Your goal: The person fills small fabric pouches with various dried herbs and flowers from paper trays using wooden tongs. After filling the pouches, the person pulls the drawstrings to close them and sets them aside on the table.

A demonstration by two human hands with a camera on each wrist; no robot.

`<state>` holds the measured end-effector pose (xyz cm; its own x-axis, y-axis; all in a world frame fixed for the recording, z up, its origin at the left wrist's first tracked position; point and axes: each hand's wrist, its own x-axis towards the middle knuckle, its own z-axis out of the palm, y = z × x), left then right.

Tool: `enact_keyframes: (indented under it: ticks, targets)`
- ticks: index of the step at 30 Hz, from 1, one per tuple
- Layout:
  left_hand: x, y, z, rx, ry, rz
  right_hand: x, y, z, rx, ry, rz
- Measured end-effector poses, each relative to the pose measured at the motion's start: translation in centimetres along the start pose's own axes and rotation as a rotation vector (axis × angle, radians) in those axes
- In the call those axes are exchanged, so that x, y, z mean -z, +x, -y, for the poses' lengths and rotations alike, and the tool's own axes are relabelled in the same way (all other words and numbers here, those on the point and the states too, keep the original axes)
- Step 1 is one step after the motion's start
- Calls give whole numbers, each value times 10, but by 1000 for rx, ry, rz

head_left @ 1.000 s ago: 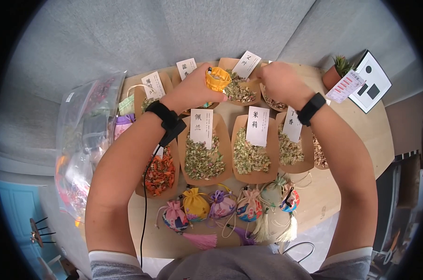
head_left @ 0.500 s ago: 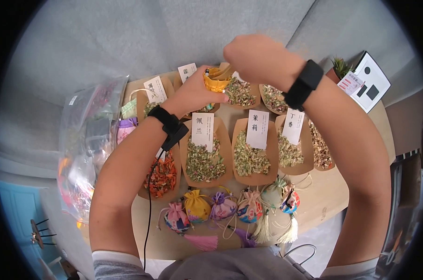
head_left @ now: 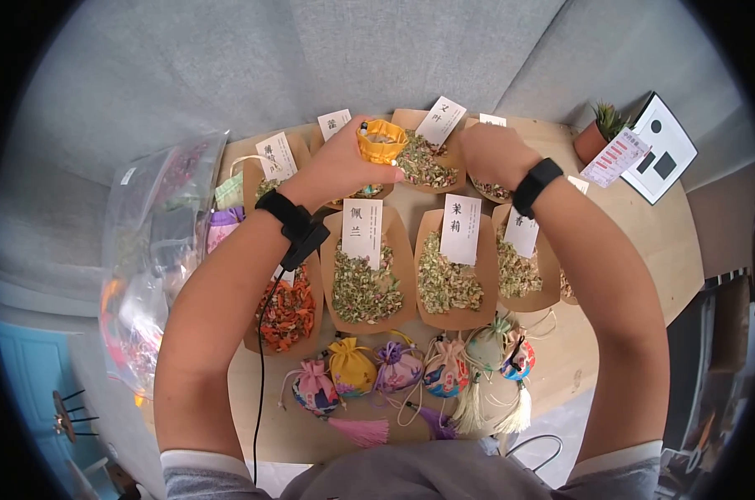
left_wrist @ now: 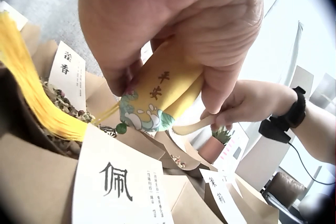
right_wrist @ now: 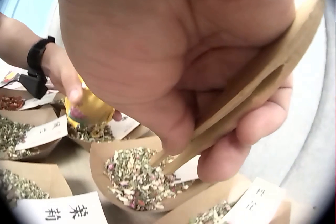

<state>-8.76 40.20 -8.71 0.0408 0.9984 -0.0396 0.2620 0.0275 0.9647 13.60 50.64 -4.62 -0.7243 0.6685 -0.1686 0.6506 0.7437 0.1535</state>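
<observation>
My left hand (head_left: 336,167) grips a yellow pouch (head_left: 382,142) at the back of the table, its gathered mouth facing up. The left wrist view shows printed characters and a wave pattern on the pouch (left_wrist: 160,85), with a green bead (left_wrist: 121,128) and yellow tassel (left_wrist: 47,103) beside it. Over the back-right trays, my right hand (head_left: 498,154) holds wooden tongs (right_wrist: 247,92). Their tips touch dried herbs (right_wrist: 139,179) in a paper tray (right_wrist: 100,166). From the head view the tongs are hidden behind the hand.
Labelled herb trays (head_left: 406,250) stand in two rows. Finished-looking pouches with tassels (head_left: 398,367) line the front. A clear plastic bag (head_left: 148,275) lies left; a potted plant (head_left: 602,133) and framed board (head_left: 662,146) stand at the back right. A cable (head_left: 261,367) hangs from my left wrist.
My right hand swung left over the pouch with the tongs at its mouth, then returned right to the trays. The left hand kept its grip, shifting only slightly.
</observation>
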Motion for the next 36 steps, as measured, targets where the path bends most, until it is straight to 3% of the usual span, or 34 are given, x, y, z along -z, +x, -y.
enact_keyframes:
  ticks: [1, 10, 16, 22, 29, 36]
  targets:
    - [0, 1, 1, 0, 3, 1, -1, -1, 4, -30, 3, 66]
    - [0, -1, -1, 13, -6, -5, -32, 9, -4, 16, 232, 17]
    - [0, -1, 0, 5, 3, 21, -24, -5, 2, 95, 152, -24]
    - [0, 2, 2, 19, 33, 23, -29, -4, 12, 35, 52, -81]
    - [-4, 6, 1, -7, 69, 70, -6, -12, 0, -6, 36, -101]
    - [-12, 12, 6, -59, 79, 8, 44, -15, -17, 36, 94, -284]
